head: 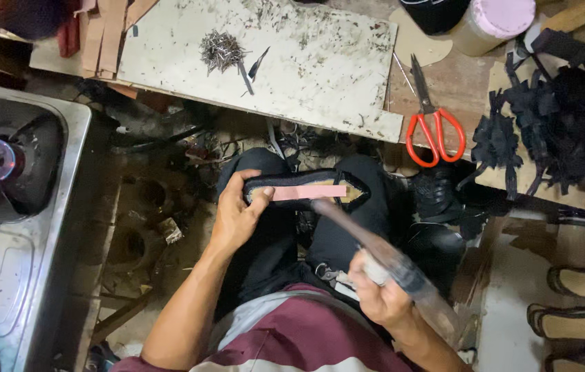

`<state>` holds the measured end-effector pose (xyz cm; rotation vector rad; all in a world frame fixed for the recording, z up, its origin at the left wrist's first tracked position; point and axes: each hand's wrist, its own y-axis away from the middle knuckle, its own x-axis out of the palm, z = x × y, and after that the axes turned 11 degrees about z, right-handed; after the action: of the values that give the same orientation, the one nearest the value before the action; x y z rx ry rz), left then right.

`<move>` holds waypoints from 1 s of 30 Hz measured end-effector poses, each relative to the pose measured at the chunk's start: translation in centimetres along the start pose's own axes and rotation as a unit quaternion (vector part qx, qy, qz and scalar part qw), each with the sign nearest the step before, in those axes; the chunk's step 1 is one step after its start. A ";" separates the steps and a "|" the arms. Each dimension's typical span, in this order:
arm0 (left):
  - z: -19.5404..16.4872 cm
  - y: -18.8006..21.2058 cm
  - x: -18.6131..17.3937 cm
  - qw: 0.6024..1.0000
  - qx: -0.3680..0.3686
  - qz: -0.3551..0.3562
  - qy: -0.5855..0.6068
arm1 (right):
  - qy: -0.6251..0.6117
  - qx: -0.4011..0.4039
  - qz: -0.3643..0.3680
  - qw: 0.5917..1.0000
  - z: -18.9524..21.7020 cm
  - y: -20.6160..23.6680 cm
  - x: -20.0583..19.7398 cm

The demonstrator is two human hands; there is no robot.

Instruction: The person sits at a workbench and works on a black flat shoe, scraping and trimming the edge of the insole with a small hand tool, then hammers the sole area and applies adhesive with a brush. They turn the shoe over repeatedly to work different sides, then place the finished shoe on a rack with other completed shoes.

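- One black shoe upper with a tan insole point(306, 187) lies sole-up across the person's knees, below the bench edge; one flat pink strip point(309, 193) lies along it.
- One left hand point(237, 213) is curled around the heel end of the shoe, thumb pressing on the pink strip's end.
- One right hand point(378, 293) is closed in a fist around the handle of one blurred hammer-like tool point(368, 238), whose tip is just beside the strip's far end.
- One white scuffed board point(306, 76) on the wooden bench point(457, 83) carries one heap of small metal nails point(221, 50).
- One pair of red-handled scissors point(430, 117) lies beside the board.
- One pile of black scraps point(568, 117) sits at the right.
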<state>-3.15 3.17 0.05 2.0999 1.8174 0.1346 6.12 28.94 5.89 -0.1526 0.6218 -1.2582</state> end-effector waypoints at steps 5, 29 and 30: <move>0.5 -0.1 0.1 0.998 0.062 -0.012 -0.022 | 0.204 0.325 0.052 0.922 -2.4 1.7 -0.8; 1.2 0.0 -1.1 0.994 0.064 0.046 -0.081 | 0.052 -0.086 0.021 0.995 1.1 1.0 0.4; 1.2 0.1 -1.2 0.990 0.108 0.042 -0.076 | 0.103 -0.046 0.051 0.992 0.5 0.3 1.3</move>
<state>-2.91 1.74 -0.85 2.2639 1.7206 -0.2057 6.84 27.70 5.73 -0.0663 0.8559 -1.1544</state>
